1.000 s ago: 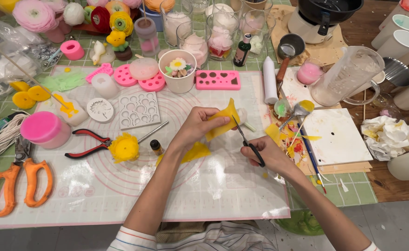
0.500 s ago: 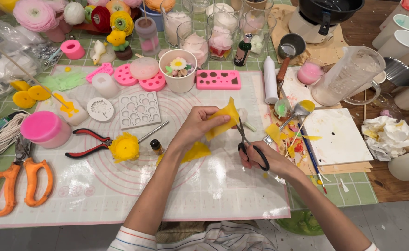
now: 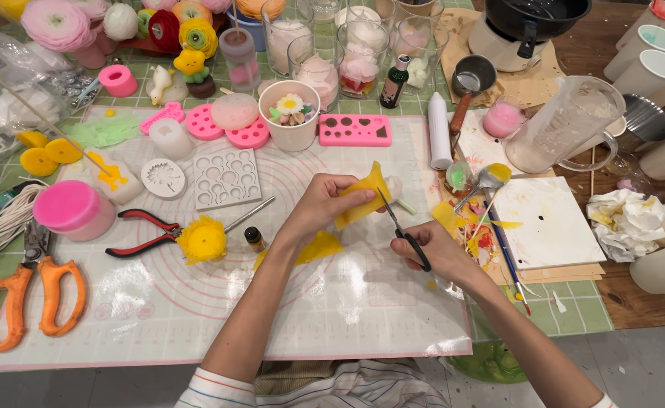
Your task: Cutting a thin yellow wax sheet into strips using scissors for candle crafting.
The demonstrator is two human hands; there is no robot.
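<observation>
From the head camera I look straight down on a craft table covered by a translucent work mat. My left hand is closed in a pinch on a thin yellow sheet, thumb and fingers gripping its left edge so the sheet stands tilted above the middle of the mat. My right hand is curled shut around the handles of small black scissors, and the blades point up and far, meeting the right edge of the sheet; how far the blades are parted I cannot tell.

Just near of the left wrist a second yellow scrap lies flat on the mat. Left of it are a small dark bottle, a yellow flower shape and red-handled pliers, the pliers touching the flower. Orange-handled scissors lie at the near left edge, with a pink round tub beyond them.

Farther off, a white cup holding small flowers stands between pink moulds. To the right, a white board with paint stains lies well apart from the hands, a brush beside it.
</observation>
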